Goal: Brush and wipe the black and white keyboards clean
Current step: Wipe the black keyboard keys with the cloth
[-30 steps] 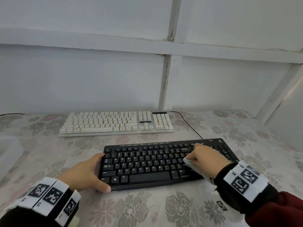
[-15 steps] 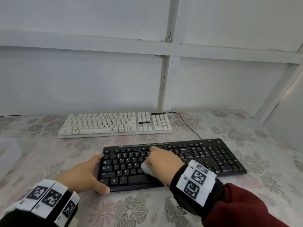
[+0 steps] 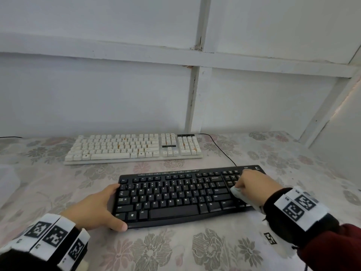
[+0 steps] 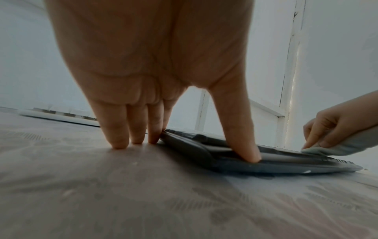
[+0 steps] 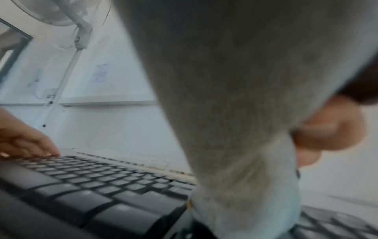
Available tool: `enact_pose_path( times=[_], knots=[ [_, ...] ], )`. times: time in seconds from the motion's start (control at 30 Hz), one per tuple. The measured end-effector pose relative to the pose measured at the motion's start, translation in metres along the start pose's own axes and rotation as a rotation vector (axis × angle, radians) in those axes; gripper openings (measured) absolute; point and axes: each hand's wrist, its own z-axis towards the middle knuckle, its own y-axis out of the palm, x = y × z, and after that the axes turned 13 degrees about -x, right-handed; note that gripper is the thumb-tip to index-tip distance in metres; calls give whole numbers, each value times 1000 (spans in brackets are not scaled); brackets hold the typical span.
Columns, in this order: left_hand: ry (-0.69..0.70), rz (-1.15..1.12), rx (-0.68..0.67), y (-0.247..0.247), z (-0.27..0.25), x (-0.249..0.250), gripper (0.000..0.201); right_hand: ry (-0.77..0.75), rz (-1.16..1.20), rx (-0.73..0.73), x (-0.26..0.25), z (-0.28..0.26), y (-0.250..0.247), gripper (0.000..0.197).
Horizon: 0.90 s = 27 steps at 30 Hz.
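Note:
The black keyboard (image 3: pixel 175 196) lies near me on the flowered tablecloth; the white keyboard (image 3: pixel 132 147) lies behind it. My left hand (image 3: pixel 97 208) rests at the black keyboard's left end (image 4: pixel 204 152), fingers straight against its side, thumb on its front edge. My right hand (image 3: pixel 254 186) grips a pale grey cloth (image 3: pixel 239 195) and presses it on the keys at the right end. In the right wrist view the cloth (image 5: pixel 235 113) fills the middle and my curled fingers (image 5: pixel 327 129) hold it over the black keys (image 5: pixel 92 186). The left wrist view shows the same cloth (image 4: pixel 337 148).
A black cable (image 3: pixel 220 149) runs from the wall past the white keyboard toward the black one. A pale translucent box (image 3: pixel 7 182) sits at the table's left edge. The white panelled wall stands close behind. A small marker tag (image 3: pixel 270 238) lies on the tablecloth (image 3: pixel 175 251) near my right wrist.
My right hand with the cloth swept left to the middle of the black keyboard, then back to its right end. The left hand kept its place at the left end.

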Motion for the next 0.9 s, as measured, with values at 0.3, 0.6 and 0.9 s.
enact_pose_path(
  times=[0.3,0.6,0.9],
  knots=[
    [57,-12,-49,-1,-1,-1,162,-78,-12,31,9,-5,7,34],
    [73,-36,-55,0,-1,-2,167,26,-84,67,48,-7,5,33],
    [66,-23,-61,0,1,-3,166,53,41,53,70,9,9,26]
  ],
)
